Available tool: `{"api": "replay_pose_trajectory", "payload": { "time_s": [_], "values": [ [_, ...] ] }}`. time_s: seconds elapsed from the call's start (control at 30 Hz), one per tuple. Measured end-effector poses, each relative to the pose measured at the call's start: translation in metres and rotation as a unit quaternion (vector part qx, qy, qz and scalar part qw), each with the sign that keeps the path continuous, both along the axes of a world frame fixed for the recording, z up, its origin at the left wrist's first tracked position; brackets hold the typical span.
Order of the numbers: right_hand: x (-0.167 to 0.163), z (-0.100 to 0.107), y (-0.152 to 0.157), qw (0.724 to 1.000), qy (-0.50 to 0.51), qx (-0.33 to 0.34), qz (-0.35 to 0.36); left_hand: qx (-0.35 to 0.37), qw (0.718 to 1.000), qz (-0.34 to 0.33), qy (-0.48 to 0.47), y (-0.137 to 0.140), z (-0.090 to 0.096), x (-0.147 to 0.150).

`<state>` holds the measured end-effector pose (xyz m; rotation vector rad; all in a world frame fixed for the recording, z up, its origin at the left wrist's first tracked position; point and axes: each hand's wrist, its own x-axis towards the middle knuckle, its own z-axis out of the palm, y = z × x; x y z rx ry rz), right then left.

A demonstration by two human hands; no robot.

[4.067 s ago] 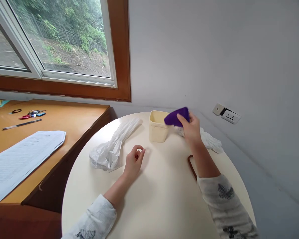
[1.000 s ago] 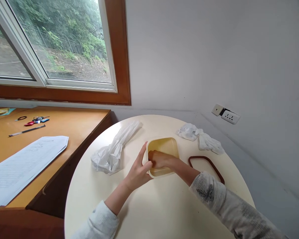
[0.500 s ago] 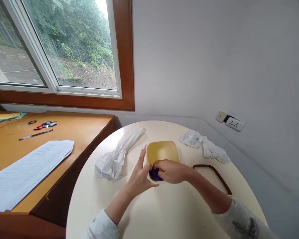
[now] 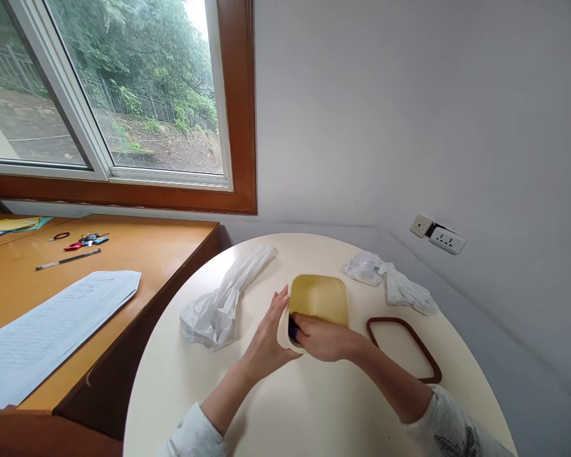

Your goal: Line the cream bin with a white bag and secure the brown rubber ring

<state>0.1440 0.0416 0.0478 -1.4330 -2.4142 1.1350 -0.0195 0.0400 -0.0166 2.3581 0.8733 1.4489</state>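
A squarish plastic container with a yellow inside and a pale rim sits on the round table. My left hand holds it by the left side, fingers along the wall and thumb by the near corner. Reaching in from the right, my right hand has its fingers bent down into the near left corner. Under those fingers is a dark purple, cloth-like wad, mostly hidden by the hand. A brown rounded-square ring, like a lid frame or seal, lies beside my right forearm.
Crumpled white plastic bags lie on the round table, one at left and a knotted one at back right. A wooden desk to the left bears papers, a pen and keys.
The container has shifted slightly right. My right hand has moved down and over the purple wad, covering more of it. My left thumb and fingers now lie along the container's outside.
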Motion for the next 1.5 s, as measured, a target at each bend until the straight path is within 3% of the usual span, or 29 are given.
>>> {"api": "replay_pose_trajectory", "payload": {
  "time_s": [0.23,0.43,0.73,0.93,1.17,1.23,1.37,1.5],
  "values": [
    [-0.006,-0.006,0.005,0.986,0.139,-0.030,-0.082,0.049,0.997,0.042,-0.041,0.006,-0.006,0.002],
    [-0.019,-0.014,0.007,0.956,0.230,-0.070,-0.167,0.028,0.999,0.031,0.032,0.010,-0.016,0.008],
    [-0.031,-0.021,0.006,0.905,0.368,-0.091,-0.194,-0.022,0.996,-0.005,0.084,0.010,-0.013,0.007],
    [-0.036,-0.023,0.009,0.862,0.450,-0.146,-0.180,0.029,0.994,0.011,0.108,0.014,-0.016,0.007],
    [-0.038,-0.015,-0.001,0.899,0.391,-0.107,-0.163,0.101,0.992,0.052,0.063,0.022,-0.021,0.008],
    [-0.034,-0.011,-0.003,0.924,0.346,-0.073,-0.142,0.108,0.991,0.061,0.048,0.023,-0.021,0.007],
    [-0.023,0.003,0.003,0.991,0.126,-0.029,-0.046,0.105,0.992,0.058,0.036,0.025,-0.016,0.002],
    [-0.021,0.014,0.015,0.998,-0.049,-0.016,0.036,0.067,0.996,0.046,0.034,0.026,-0.013,-0.004]
  ]
}}
